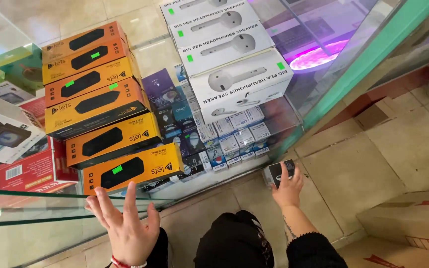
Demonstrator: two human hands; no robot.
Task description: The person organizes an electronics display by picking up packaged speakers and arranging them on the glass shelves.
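Note:
My left hand is spread flat with fingers apart near the edge of a glass shelf, holding nothing. Just above it lies the nearest of a stack of orange speaker boxes. My right hand reaches low and grips a small dark box by the tiled floor, at the open front of a glass display case. White boxes with an earphone picture are piled in the middle of the case. Rows of small white and blue boxes stand below them.
Dark small packages fill the gap between the orange and white stacks. Red and white boxes sit at the left. A green-edged glass panel slants on the right. Cardboard cartons rest on the tiled floor at the lower right.

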